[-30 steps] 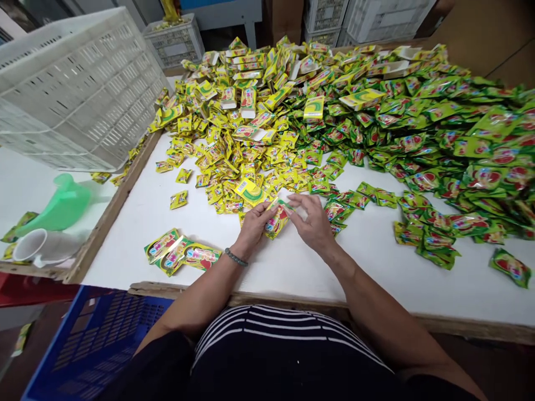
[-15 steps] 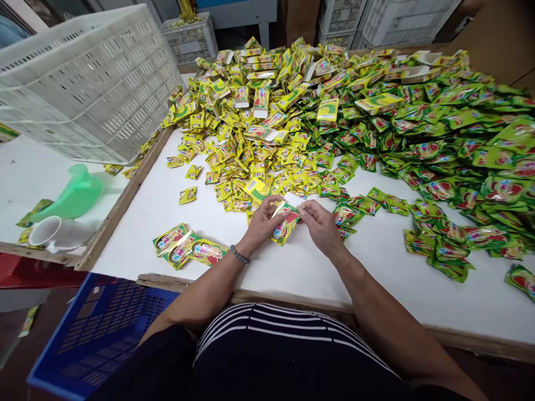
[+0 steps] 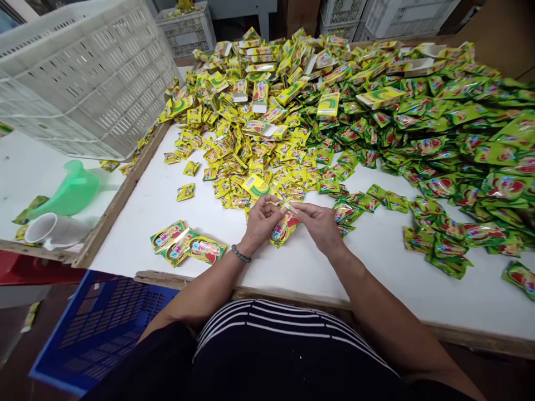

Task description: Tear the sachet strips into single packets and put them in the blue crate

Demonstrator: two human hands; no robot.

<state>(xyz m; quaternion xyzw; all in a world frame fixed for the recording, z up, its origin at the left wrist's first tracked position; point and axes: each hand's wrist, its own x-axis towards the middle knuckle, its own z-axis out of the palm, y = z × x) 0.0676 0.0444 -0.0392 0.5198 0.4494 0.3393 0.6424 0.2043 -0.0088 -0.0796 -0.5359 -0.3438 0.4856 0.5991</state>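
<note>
We are holding the box (image 3: 285, 230) in the left hand (image 3: 262, 223), the right hand (image 3: 321, 224) pinching its far end; beyond the grip, yellow packets (image 3: 234, 159) are lying heaped.

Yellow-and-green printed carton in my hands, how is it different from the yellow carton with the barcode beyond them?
The yellow-and-green printed carton is in the left hand and right hand; the yellow barcode carton lies among small yellow packets. The held carton shows red and lettering; the barcode carton shows a barcode and green curves. Both are printed in yellow and green.
</note>
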